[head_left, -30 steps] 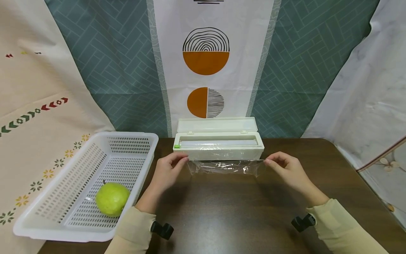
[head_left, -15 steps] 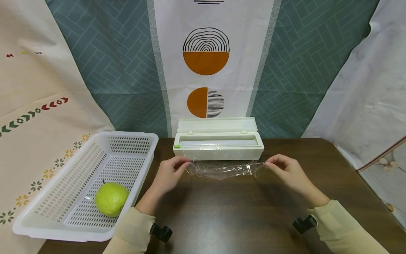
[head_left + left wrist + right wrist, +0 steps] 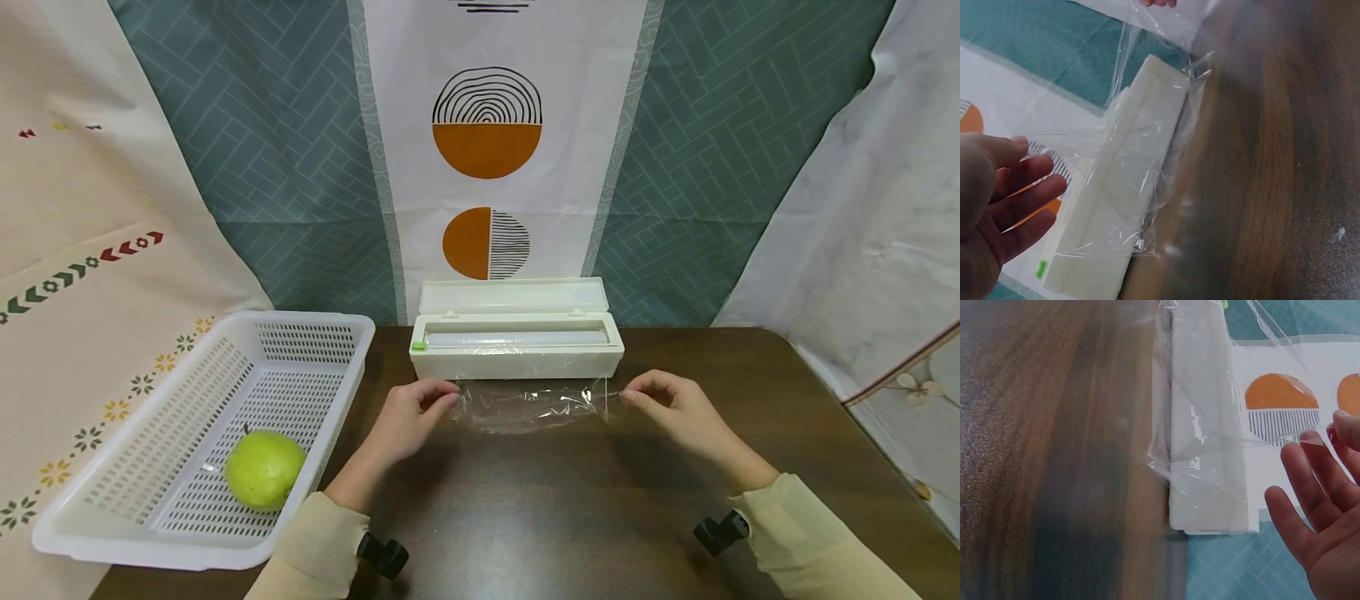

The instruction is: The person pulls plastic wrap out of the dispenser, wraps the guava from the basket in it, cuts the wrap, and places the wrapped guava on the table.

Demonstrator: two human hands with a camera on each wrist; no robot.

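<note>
1. probably the chief risk: the clear film sags between its two pinched corners in front of the white box; if the hands draw together or pull unevenly, it could fold and cling to itself.
2. possible second fault: neither hand braces the box, so a hard tug might drag or tip it forward.
3. tearing seems likeliest at the corners, where the film bunches into thin strands.
4. film position: loose edge just in front of the box, between the two sets of fingertips; the sheet runs back over the box's front wall toward the roll inside.
5. fingers: left hand, by the box's front left corner, pinches one film corner, thumb to forefinger; right hand, off its front right corner, pinches the other.
</note>
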